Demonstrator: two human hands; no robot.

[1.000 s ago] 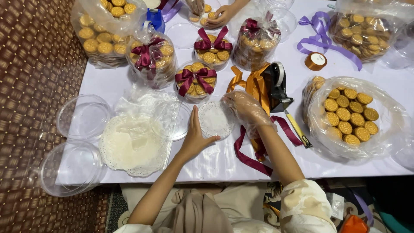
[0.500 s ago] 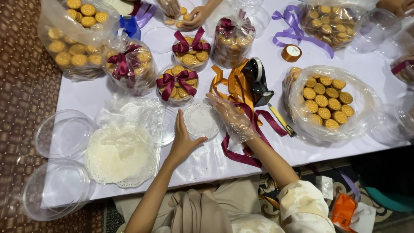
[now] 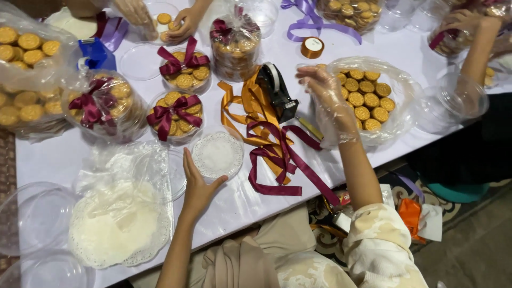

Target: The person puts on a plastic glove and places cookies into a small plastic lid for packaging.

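Bare left hand (image 3: pixel 198 184) flat and open on the white-clothed counter (image 3: pixel 240 197) beside a round white paper doily (image 3: pixel 217 154); plastic-gloved right hand (image 3: pixel 329 98), fingers spread and empty, above the clear bag of golden biscuits (image 3: pixel 365 101); risk: sleeve snagging the maroon ribbon (image 3: pixel 282 160).

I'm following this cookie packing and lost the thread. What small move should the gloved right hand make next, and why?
Probably reach on into the clear plastic bag of round golden cookies. The right hand, in its thin plastic glove, hovers open and empty at the bag's mouth, while the bare left hand rests flat beside the small round clear container lined with a white doily, which holds no cookies.
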